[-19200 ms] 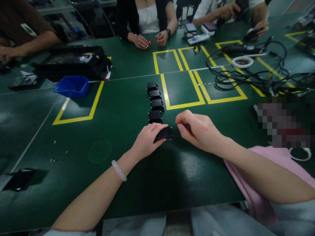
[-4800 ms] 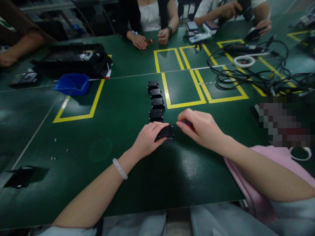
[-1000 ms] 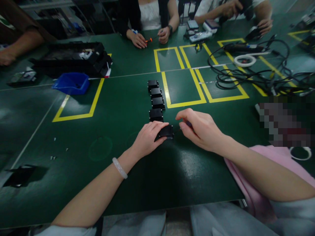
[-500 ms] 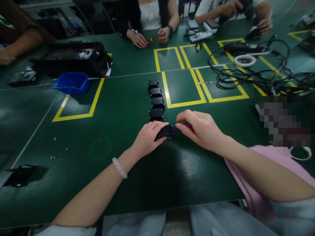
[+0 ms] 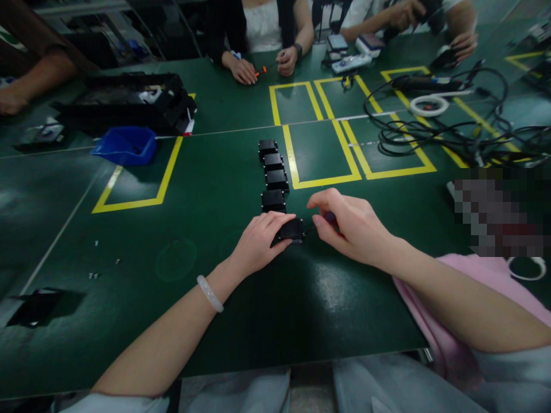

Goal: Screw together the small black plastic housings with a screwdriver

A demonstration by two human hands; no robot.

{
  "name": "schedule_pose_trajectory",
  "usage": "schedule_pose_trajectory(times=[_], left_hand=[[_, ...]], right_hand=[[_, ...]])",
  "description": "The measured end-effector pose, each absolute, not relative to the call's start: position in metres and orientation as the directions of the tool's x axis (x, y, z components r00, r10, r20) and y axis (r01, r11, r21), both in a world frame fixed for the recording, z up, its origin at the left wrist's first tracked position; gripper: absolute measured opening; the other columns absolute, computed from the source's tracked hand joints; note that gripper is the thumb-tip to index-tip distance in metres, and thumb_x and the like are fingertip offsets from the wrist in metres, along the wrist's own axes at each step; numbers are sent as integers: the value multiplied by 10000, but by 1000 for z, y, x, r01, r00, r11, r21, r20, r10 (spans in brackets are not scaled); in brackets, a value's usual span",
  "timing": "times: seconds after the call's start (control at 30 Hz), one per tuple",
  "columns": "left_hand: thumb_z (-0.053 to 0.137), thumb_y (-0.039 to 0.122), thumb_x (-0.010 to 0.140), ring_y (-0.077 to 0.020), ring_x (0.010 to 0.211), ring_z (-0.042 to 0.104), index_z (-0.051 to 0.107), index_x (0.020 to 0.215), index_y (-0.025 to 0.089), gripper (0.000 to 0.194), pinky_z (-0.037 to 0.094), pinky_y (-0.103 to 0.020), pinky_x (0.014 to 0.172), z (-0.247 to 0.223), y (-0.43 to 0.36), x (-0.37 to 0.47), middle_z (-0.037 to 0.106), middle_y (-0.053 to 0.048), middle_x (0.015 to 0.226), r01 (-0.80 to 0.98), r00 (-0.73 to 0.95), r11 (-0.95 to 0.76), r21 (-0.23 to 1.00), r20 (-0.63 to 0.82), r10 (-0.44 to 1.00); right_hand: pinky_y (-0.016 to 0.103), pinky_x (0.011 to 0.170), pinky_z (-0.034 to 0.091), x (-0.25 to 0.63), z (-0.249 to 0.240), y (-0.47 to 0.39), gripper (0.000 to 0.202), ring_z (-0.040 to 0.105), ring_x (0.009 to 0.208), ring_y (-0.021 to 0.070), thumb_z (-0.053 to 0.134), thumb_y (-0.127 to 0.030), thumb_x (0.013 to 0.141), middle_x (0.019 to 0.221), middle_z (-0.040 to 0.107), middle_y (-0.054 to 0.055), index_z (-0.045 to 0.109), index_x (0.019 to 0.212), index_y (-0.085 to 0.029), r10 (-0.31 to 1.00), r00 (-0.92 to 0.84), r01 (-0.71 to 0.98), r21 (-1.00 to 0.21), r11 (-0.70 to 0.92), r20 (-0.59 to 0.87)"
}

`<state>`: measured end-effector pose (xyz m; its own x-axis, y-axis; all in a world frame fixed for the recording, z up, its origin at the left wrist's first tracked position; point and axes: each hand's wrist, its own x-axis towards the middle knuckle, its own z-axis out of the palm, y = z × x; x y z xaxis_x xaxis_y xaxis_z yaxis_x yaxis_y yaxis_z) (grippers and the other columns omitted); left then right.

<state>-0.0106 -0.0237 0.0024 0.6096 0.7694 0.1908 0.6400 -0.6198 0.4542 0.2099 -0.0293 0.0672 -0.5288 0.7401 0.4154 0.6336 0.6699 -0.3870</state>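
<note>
A small black box (image 5: 292, 230) with silvery screws at its corners lies on the green table (image 5: 258, 321). My left hand (image 5: 262, 238) grips its left side between thumb and fingers. Just right of the box, my right hand (image 5: 344, 223) is curled round a dark screwdriver (image 5: 330, 217), mostly hidden by the fingers; its thin shaft points left at the box's edge. Beyond the held box, a column of similar black boxes (image 5: 273, 199) runs away from me.
A blue scoop tray (image 5: 124, 145) and black trays (image 5: 124, 100) stand at the left. Loose screws (image 5: 93, 276) and a black part (image 5: 34, 307) lie nearer. Cables (image 5: 400, 137) spread at the right, near a pink cloth (image 5: 456, 287). Other people's hands (image 5: 244, 71) rest across the table.
My right hand's thumb and fingers have shifted slightly round the screwdriver, and more of its tool shows. My left hand and the box stay in place.
</note>
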Motion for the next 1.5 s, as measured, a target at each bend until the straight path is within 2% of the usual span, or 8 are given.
schedule_pose_trajectory(times=[0.17,0.3,0.47,0.63,0.8,1.0,1.37,1.5], left_hand=[[565,297,882,-253,1091,533,458,1275,198,419,431,-416,907,2,-23,-11,561,-94,1204,646,610,-619,447,186,770],[565,300,879,-254,1079,537,465,1271,206,415,433,-416,901,2,-23,-11,564,-94,1192,641,608,-619,454,193,771],[570,275,875,-249,1100,528,456,1275,204,421,429,-411,909,1,-23,-11,559,-88,1211,639,611,-621,455,190,768],[574,287,876,-246,1088,529,456,1276,199,426,430,-404,900,1,-23,-11,558,-86,1211,650,606,-614,449,181,774],[565,275,880,-248,1100,528,459,1273,199,414,430,-404,907,1,-23,-11,557,-87,1212,644,608,-616,453,185,772],[574,278,875,-245,1082,532,464,1270,198,418,429,-404,913,2,-24,-11,559,-86,1204,645,607,-616,452,187,772],[578,275,874,-249,1103,524,457,1275,201,425,423,-405,919,0,-22,-11,559,-82,1214,650,606,-618,442,189,773],[577,275,875,-241,1102,522,456,1278,200,428,423,-398,921,0,-23,-11,556,-78,1217,656,605,-612,442,176,776]], right_hand=[[247,573,374,210,67,-29,142,513,578,127,440,-292,919,681,575,6,521,903,-176,729,-547,642,-352,681,412],[244,593,395,209,67,-29,137,532,595,126,420,-209,893,716,588,9,502,996,-170,733,-522,638,-371,675,436],[247,586,394,209,68,-29,138,541,599,132,444,-292,919,708,597,15,512,939,-173,726,-557,640,-349,685,404],[250,592,396,210,67,-29,147,546,608,135,428,-219,904,743,610,30,508,1003,-147,720,-542,634,-353,689,433],[252,580,372,209,69,-29,179,522,590,135,424,-318,933,706,601,20,524,904,-173,710,-570,637,-322,700,413],[257,604,399,209,69,-29,157,528,603,136,405,-208,908,739,607,31,518,995,-144,722,-539,636,-352,687,434],[250,552,357,210,65,-26,163,488,544,125,461,-272,921,631,563,-2,545,849,-152,636,-559,664,-173,728,532],[249,567,366,210,65,-27,136,505,562,123,436,-202,911,670,586,10,553,891,-135,643,-549,656,-202,727,533]])
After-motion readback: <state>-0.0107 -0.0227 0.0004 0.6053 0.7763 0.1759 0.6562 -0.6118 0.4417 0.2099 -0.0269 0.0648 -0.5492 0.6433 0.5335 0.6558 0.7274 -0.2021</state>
